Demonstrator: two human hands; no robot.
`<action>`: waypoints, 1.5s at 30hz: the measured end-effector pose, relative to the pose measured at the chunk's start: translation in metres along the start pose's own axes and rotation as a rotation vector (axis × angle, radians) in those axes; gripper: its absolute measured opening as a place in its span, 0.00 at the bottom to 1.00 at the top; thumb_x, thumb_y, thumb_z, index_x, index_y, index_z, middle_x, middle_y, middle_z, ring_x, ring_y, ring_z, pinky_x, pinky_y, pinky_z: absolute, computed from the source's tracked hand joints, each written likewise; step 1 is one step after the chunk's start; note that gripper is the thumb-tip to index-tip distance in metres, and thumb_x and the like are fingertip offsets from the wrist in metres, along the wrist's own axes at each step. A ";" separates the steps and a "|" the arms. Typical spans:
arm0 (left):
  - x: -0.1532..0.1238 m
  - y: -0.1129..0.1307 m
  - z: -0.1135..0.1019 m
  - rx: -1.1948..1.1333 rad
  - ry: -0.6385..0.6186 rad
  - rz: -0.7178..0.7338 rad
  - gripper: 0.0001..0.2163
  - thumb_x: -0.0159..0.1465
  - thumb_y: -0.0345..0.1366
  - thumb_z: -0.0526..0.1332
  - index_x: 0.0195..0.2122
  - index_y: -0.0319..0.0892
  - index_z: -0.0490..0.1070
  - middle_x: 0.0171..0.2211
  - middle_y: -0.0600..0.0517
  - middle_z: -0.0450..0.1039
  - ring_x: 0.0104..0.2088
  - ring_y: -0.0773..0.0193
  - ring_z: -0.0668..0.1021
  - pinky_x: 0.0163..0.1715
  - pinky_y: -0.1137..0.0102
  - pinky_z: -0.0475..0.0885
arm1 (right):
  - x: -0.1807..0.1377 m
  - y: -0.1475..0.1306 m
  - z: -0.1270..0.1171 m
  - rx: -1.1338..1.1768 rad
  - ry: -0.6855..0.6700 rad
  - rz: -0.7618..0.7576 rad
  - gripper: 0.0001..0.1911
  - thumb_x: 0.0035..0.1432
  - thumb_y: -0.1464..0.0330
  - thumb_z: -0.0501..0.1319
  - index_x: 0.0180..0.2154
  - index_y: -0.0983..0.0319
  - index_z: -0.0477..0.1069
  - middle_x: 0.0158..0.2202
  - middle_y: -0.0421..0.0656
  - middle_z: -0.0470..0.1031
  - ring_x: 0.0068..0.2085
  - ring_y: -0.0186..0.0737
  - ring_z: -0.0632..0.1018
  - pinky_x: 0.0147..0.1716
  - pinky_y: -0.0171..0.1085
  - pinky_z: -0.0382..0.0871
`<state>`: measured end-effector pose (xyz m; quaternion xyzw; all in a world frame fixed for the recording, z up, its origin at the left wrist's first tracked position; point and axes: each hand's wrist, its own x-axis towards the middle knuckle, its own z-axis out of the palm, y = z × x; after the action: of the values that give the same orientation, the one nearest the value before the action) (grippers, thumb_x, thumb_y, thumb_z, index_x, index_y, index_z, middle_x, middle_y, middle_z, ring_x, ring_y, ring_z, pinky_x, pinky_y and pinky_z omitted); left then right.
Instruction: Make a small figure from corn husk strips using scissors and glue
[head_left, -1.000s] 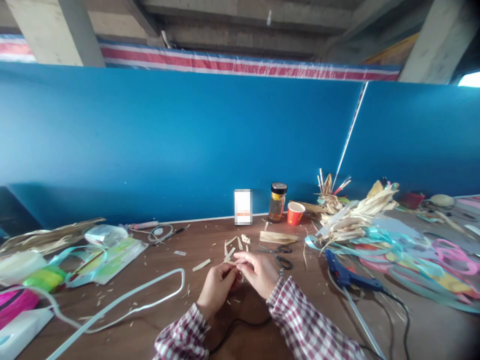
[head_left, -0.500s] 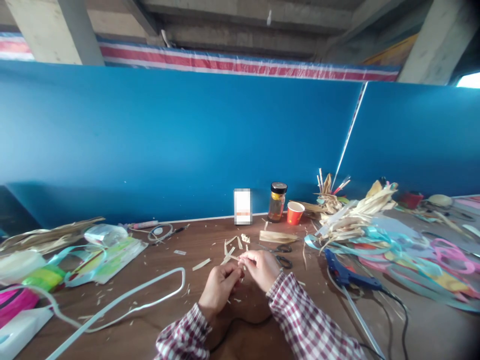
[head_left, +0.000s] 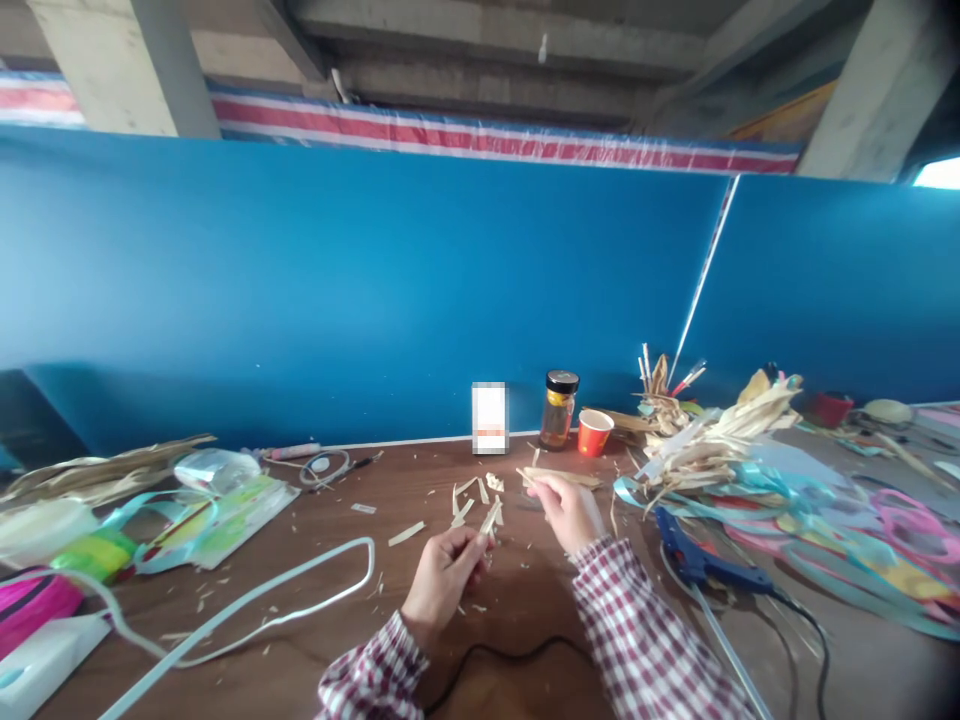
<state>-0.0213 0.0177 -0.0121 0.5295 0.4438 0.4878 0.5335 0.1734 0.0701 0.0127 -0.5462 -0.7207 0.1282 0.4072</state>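
Note:
My left hand [head_left: 448,575] is closed, thumb and fingers pinching a small bunch of pale corn husk strips [head_left: 491,520] that point up and away. Apart from it, to the right, my right hand [head_left: 564,508] pinches one thin husk strip [head_left: 524,477] whose end sticks out to the left. Beyond that hand lies a flat piece of dried husk [head_left: 581,480], partly covered by it. Loose husk scraps [head_left: 463,510] and a small crumpled husk piece [head_left: 494,482] lie on the brown table in front of my hands.
A blue glue gun [head_left: 705,560] lies right of my right sleeve, with ribbons [head_left: 810,560] and a husk heap [head_left: 712,440] beyond. A lidded jar [head_left: 559,412] and a red paper cup [head_left: 595,433] stand near the blue partition [head_left: 375,280]. A pale tube [head_left: 247,600] loops at left.
My right hand has moved away from my left, to the right and slightly farther off, with a thin strip in its fingers. The bunch in my left hand now shows; the scissors are now mostly hidden.

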 end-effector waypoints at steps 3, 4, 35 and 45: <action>0.005 -0.006 0.000 -0.038 0.163 -0.042 0.18 0.53 0.48 0.61 0.29 0.35 0.73 0.18 0.55 0.65 0.16 0.73 0.64 0.15 0.78 0.56 | -0.007 -0.012 0.004 0.140 -0.011 -0.089 0.16 0.61 0.63 0.51 0.48 0.61 0.64 0.35 0.44 0.78 0.27 0.35 0.77 0.24 0.32 0.70; 0.006 -0.007 0.000 -0.043 0.208 -0.047 0.18 0.52 0.49 0.61 0.29 0.35 0.73 0.18 0.55 0.65 0.16 0.73 0.64 0.15 0.78 0.56 | -0.010 -0.018 0.006 0.166 -0.028 -0.118 0.17 0.60 0.63 0.52 0.50 0.62 0.62 0.36 0.44 0.77 0.24 0.33 0.76 0.24 0.32 0.70; -0.003 0.007 0.003 0.128 -0.024 -0.047 0.16 0.55 0.48 0.58 0.22 0.38 0.69 0.15 0.55 0.63 0.15 0.71 0.64 0.17 0.75 0.58 | -0.020 -0.035 0.022 0.045 -0.203 -0.092 0.14 0.61 0.65 0.51 0.36 0.58 0.76 0.31 0.40 0.79 0.32 0.36 0.78 0.30 0.30 0.67; 0.000 -0.002 0.002 0.301 0.048 0.052 0.16 0.57 0.46 0.56 0.24 0.38 0.72 0.17 0.54 0.66 0.18 0.68 0.66 0.19 0.74 0.59 | -0.017 -0.042 0.001 -0.049 -0.049 -0.194 0.14 0.61 0.61 0.52 0.44 0.58 0.70 0.37 0.43 0.78 0.37 0.37 0.77 0.36 0.31 0.67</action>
<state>-0.0192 0.0171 -0.0142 0.6030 0.5107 0.4417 0.4248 0.1451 0.0394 0.0306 -0.4804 -0.7828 0.0836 0.3866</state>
